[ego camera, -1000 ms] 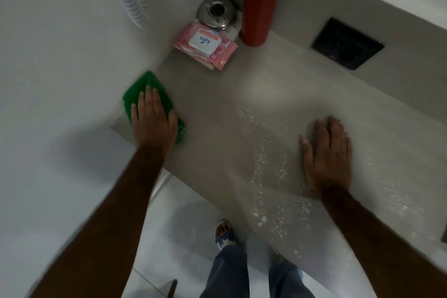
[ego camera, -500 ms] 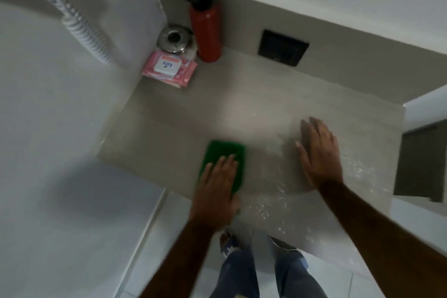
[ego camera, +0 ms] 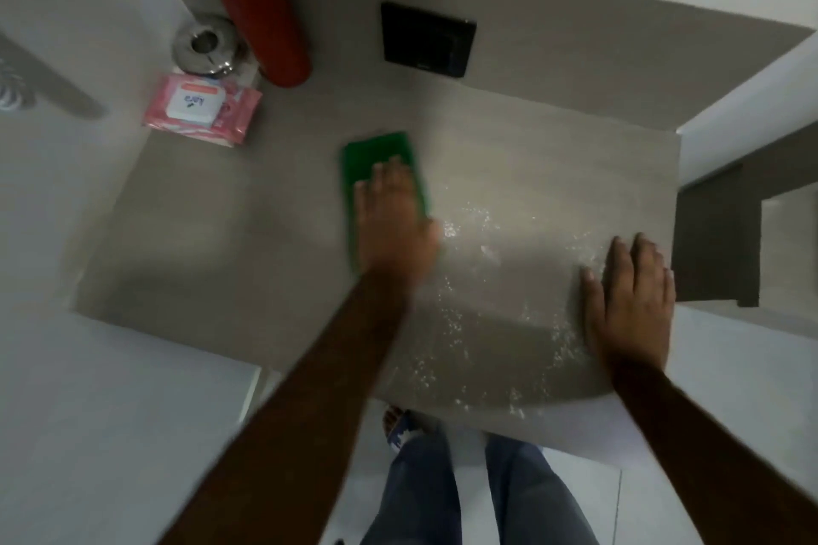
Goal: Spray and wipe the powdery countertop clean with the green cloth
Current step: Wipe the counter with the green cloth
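**Cloth at mid-surface, powder to its right**

My left hand (ego camera: 394, 217) lies flat on the green cloth (ego camera: 376, 159), palm down, fingers (ego camera: 385, 175) together and stretched out toward the back wall, pressing the cloth onto the surface (ego camera: 212, 235). The hand looks smeared with blur. The cloth sits about mid-surface, its far end poking out beyond my fingertips, its near part hidden under my palm.

Just beside the cloth's right edge the powder (ego camera: 460, 314) begins: white specks scattered across the right part of the surface and running down to the near edge. The stretch to the left of the cloth looks plain grey.

My right hand (ego camera: 628, 305) rests flat on the surface near its right edge, well apart from the cloth, fingers (ego camera: 619, 252) extended and close together, holding nothing. Specks lie just beside its thumb side.

In the far left corner stands a red bottle (ego camera: 261, 22) with a dark cap, a shiny metal pot (ego camera: 206, 44) just beside it, and a pink wipes pack (ego camera: 201, 108) lying flat in front of the pot. On the back wall there is a black plate (ego camera: 427, 40). Below the near edge I see my jeans (ego camera: 442, 496) and one sandalled foot (ego camera: 396, 423) on the pale floor.
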`<state>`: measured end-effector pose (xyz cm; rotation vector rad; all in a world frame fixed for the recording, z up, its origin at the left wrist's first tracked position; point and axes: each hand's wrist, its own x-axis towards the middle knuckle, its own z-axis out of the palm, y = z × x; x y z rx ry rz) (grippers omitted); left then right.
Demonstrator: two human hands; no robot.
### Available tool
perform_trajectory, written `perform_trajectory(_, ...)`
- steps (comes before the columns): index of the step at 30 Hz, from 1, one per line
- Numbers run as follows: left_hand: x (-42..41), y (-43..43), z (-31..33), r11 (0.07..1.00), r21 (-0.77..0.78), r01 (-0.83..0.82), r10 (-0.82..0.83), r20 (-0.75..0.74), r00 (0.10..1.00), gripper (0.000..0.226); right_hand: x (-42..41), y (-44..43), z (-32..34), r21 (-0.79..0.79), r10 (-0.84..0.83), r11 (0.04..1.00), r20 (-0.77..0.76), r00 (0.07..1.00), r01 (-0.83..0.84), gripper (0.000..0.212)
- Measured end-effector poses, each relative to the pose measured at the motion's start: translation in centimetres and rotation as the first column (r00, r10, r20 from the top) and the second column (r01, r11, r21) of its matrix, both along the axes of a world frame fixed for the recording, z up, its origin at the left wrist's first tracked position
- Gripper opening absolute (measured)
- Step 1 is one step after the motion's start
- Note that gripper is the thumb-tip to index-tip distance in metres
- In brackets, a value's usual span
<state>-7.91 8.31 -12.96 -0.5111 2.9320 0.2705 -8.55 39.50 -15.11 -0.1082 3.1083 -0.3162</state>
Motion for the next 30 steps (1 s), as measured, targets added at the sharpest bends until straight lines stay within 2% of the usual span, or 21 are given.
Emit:
perform_trajectory(2, 0.0, 6.6, 0.0, 0.969, 0.025, 0.244, -0.243, -0.034, 0.969, 0.089, 0.4, -0.2, 0.0, -0.020, -0.007, 1.000, -0.024, 1.000, 0.007, 0.065)
perform_trajectory(4, 3.6, 11.6, -0.5, 0.896, 0.062, 0.439, -0.437, -0.044, 0.898, 0.088, 0.6, -0.3, 0.2, -0.029, -0.002, 1.000, -0.045, 0.999, 0.001, 0.063)
perform_trajectory(6, 9.3, 13.2, -0.8, 0.844, 0.080, 0.531, -0.528, -0.055, 0.847, 0.082, 0.5, -0.4, 0.6, -0.034, 0.003, 0.999, -0.037, 0.999, -0.005, 0.062)
perform_trajectory(8, 15.1, 11.5, -0.9, 0.877, 0.093, 0.472, -0.470, -0.045, 0.882, 0.079, 0.6, -0.4, 0.8, -0.029, 0.009, 1.000, -0.033, 0.999, -0.010, 0.062)
perform_trajectory(10, 19.9, 7.6, -0.8, 0.960, 0.084, 0.269, -0.267, -0.028, 0.963, 0.079, 0.6, -0.4, 0.9, -0.038, 0.009, 0.999, -0.040, 0.999, -0.011, 0.062)
perform_trajectory(12, 22.8, 2.6, -0.3, 0.999, 0.045, 0.016, -0.017, 0.017, 1.000, 0.081, 0.6, -0.3, 0.8, -0.041, 0.013, 0.999, -0.040, 0.999, -0.015, 0.062)
perform_trajectory(14, 22.5, -1.4, -0.2, 0.988, -0.012, -0.154, 0.154, 0.052, 0.987, 0.079, 0.5, -0.2, 0.5, -0.033, 0.016, 0.999, -0.045, 0.999, -0.018, 0.062)
perform_trajectory(17, 17.3, -1.8, -0.3, 0.945, -0.029, -0.326, 0.326, 0.007, 0.945, 0.079, 0.6, -0.1, 0.0, -0.032, 0.018, 0.999, -0.076, 0.997, -0.021, 0.061)
perform_trajectory(20, 12.1, 3.8, -0.5, 0.960, 0.026, -0.278, 0.278, -0.006, 0.961, 0.082, 0.7, 0.1, -0.6, -0.014, 0.029, 0.999, -0.131, 0.991, -0.032, 0.058)
perform_trajectory(22, 11.8, 9.9, -0.7, 0.996, 0.030, -0.081, 0.083, -0.085, 0.993, 0.083, 0.7, 0.2, -0.8, -0.026, 0.040, 0.999, -0.145, 0.989, -0.044, 0.057)
perform_trajectory(24, 14.2, 15.4, -0.9, 0.989, 0.065, 0.135, -0.126, -0.125, 0.984, 0.079, 0.7, 0.2, -0.7, -0.043, 0.038, 0.998, -0.148, 0.988, -0.044, 0.057)
perform_trajectory(25, 16.0, 16.9, -1.0, 0.978, 0.083, 0.191, -0.180, -0.131, 0.975, 0.076, 0.8, 0.2, -0.7, -0.052, 0.037, 0.998, -0.149, 0.988, -0.045, 0.056)
perform_trajectory(27, 19.3, 16.4, -1.4, 0.980, 0.088, 0.179, -0.167, -0.137, 0.977, 0.076, 0.8, 0.3, -0.6, -0.057, 0.039, 0.997, -0.147, 0.988, -0.047, 0.055)
perform_trajectory(30, 21.7, 10.4, -1.6, 0.996, 0.045, -0.075, 0.079, -0.092, 0.993, 0.081, 0.9, 0.3, -0.5, -0.050, 0.044, 0.997, -0.134, 0.990, -0.051, 0.055)
